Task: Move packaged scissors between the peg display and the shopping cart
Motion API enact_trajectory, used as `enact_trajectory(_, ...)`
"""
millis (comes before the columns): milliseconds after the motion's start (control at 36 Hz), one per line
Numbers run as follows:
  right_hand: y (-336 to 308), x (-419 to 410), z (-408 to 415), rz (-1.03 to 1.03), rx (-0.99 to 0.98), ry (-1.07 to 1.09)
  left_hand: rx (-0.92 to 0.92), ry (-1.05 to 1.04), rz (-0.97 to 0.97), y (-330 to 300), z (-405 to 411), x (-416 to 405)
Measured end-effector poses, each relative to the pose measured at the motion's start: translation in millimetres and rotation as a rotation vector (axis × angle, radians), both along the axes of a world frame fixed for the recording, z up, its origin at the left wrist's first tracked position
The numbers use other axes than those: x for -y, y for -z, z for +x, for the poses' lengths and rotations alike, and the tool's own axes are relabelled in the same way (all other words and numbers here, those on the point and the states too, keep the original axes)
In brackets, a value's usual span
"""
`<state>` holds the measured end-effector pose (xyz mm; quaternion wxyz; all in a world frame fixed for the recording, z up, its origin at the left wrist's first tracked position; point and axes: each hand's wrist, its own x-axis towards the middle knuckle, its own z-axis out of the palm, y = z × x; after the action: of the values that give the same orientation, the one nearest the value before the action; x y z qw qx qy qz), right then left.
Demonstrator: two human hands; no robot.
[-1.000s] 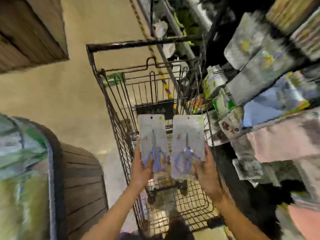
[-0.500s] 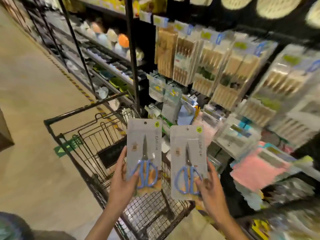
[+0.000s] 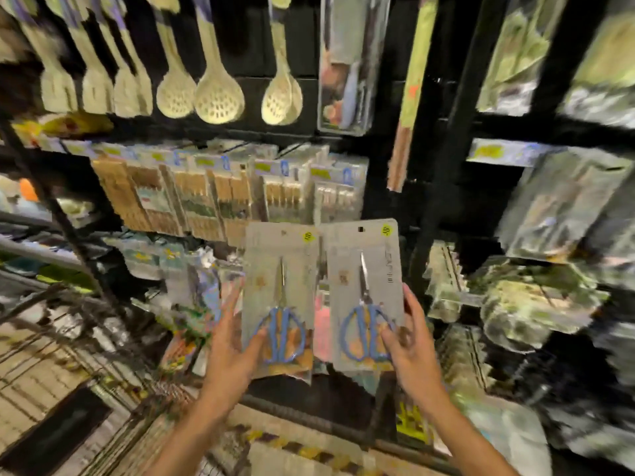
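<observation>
Hanging along the top left of the dark display are pale spatulas [image 3: 92, 87] and slotted spoons [image 3: 220, 97], with a boxed knife [image 3: 343, 73] just to their right. Below them a row of packs of wooden sticks [image 3: 213, 197] is filling the pegs, price tags running across their tops. At the lower left the wire shopping cart [image 3: 55, 365] is showing only as a blur of mesh. A black upright post [image 3: 450, 159] is standing right of centre, and beyond it the shelves are holding blurred clear-wrapped goods [image 3: 549, 207] that cannot be told apart.

Nothing is standing between the hands and the display; both packs are being held up in front of the stick packs and the lower shelf.

The left hand [image 3: 230, 352] is gripping the left scissors pack [image 3: 280, 304] by its lower left corner, thumb lying across the front near the blue handles and fingers curled behind the card. Just beside it, edges almost touching, the right scissors pack [image 3: 366, 293] is being pinched at its lower right corner by the right hand [image 3: 409, 345], thumb on the front over the blue handle loops, fingers behind. Both packs are standing upright, blades pointing up, hang holes at the top, each with a yellow sticker in its upper right corner
</observation>
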<state>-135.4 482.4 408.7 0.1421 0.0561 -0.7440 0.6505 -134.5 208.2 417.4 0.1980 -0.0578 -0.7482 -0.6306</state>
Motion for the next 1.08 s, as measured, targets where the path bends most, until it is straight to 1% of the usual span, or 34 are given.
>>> enact_trajectory(111,-8.7,-71.2,5.5,0.017,0.019,0.084,0.007,0.097,0.010,-15.0,-13.3,-68.7)
enact_trajectory(222,-13.1,-124.6,9.0,0.021,0.014,0.137,-0.049,0.181,0.039,-33.6,-19.9,-129.8)
enact_trajectory(306,-18.3,-153.8,15.1,-0.022,0.002,0.168,-0.058,0.223,0.012,-39.7,-27.4,-160.9)
enact_trajectory(444,-19.6,-185.1,15.1,-0.015,-0.014,0.226,-0.060,0.267,0.045,-51.7,-37.9,-195.2)
enact_trajectory(667,-18.1,-191.4,-5.5,-0.013,-0.038,0.264,-0.045,0.270,0.054,-53.3,-65.2,-197.0)
enact_trajectory(1083,-19.7,-192.8,-57.7,-0.053,-0.044,0.261,-0.118,0.275,0.130,-69.5,-102.4,-196.4)
